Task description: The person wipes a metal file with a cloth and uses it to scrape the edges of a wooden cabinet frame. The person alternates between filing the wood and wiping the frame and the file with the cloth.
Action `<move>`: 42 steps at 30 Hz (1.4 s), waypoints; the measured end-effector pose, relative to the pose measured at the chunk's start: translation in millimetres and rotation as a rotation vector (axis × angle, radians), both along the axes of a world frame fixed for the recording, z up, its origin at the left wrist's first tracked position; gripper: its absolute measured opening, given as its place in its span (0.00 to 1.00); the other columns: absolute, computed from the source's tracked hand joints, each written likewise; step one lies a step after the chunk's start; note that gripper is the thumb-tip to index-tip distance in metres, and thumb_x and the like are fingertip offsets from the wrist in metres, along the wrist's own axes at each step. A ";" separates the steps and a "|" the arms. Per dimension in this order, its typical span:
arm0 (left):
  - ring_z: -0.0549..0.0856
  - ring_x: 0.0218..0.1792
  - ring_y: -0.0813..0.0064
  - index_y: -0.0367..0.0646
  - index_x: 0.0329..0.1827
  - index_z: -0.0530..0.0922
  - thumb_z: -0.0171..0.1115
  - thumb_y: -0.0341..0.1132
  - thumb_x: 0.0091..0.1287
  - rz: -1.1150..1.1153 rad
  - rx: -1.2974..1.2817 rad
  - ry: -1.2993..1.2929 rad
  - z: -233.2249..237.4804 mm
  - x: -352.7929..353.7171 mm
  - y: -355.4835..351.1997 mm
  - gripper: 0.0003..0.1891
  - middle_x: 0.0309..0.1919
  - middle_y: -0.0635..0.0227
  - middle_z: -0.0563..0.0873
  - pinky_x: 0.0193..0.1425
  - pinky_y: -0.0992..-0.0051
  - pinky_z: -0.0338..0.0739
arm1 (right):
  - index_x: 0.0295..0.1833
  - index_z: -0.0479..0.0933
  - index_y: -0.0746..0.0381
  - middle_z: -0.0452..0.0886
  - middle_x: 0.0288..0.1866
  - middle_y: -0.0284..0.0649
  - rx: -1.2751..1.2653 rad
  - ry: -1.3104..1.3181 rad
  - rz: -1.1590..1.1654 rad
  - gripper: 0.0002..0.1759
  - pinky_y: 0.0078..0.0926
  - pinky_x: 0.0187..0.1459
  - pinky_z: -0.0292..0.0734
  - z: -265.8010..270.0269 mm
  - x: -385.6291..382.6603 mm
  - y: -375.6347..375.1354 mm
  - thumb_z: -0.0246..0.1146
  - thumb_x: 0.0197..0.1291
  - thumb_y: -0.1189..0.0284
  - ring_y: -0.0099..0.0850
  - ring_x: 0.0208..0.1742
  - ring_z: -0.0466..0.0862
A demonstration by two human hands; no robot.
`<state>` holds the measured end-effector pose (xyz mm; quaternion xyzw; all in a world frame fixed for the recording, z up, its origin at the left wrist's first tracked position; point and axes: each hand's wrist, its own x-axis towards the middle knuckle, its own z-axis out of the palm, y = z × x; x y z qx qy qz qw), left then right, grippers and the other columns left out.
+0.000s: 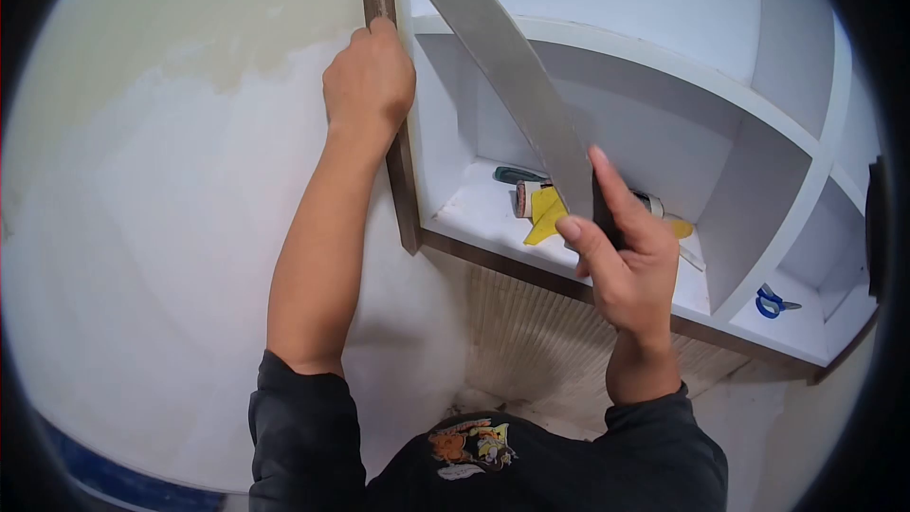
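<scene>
My right hand (635,270) holds a long flat grey strip (512,57), dark at the end between thumb and fingers. The strip slants up and left across the front of a white shelf unit (616,38). My left hand (370,81) is closed in a fist against the brown trim (403,190) along the unit's left edge. What its fingers hold, if anything, is hidden. Just above it, the trim has a pale scuffed patch. Behind the strip, a yellow piece (544,216) and a roll-like object (523,199) lie in the shelf compartment.
A dark green tool (517,174) lies at the back of that compartment. Blue-handled scissors (773,301) lie in the compartment at right. On the left stands a patchy white wall (161,228). Below the unit is a ribbed pale panel (531,332).
</scene>
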<state>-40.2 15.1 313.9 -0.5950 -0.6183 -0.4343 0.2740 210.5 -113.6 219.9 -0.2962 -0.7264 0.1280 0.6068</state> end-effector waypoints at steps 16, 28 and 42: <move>0.85 0.44 0.58 0.35 0.56 0.82 0.66 0.29 0.69 -0.718 -0.344 0.038 -127.8 80.6 -15.5 0.14 0.49 0.55 0.85 0.48 0.65 0.81 | 0.71 0.77 0.60 0.90 0.53 0.47 -0.941 -0.064 0.145 0.29 0.25 0.46 0.81 -268.1 104.7 -35.5 0.73 0.65 0.69 0.25 0.42 0.88; 0.86 0.43 0.55 0.37 0.49 0.85 0.68 0.26 0.64 -0.695 -0.144 0.131 -137.4 116.3 -10.3 0.11 0.43 0.56 0.85 0.49 0.61 0.81 | 0.67 0.80 0.61 0.88 0.32 0.52 -1.026 -0.395 -0.273 0.32 0.39 0.44 0.82 -485.0 186.9 -89.7 0.76 0.57 0.62 0.39 0.39 0.90; 0.87 0.38 0.47 0.35 0.39 0.87 0.68 0.40 0.68 0.053 0.471 -0.022 68.7 -10.9 12.8 0.14 0.35 0.48 0.89 0.47 0.56 0.81 | 0.70 0.79 0.54 0.88 0.30 0.46 -1.437 -0.495 -0.141 0.33 0.32 0.37 0.83 -537.2 202.8 -67.2 0.74 0.59 0.59 0.29 0.29 0.87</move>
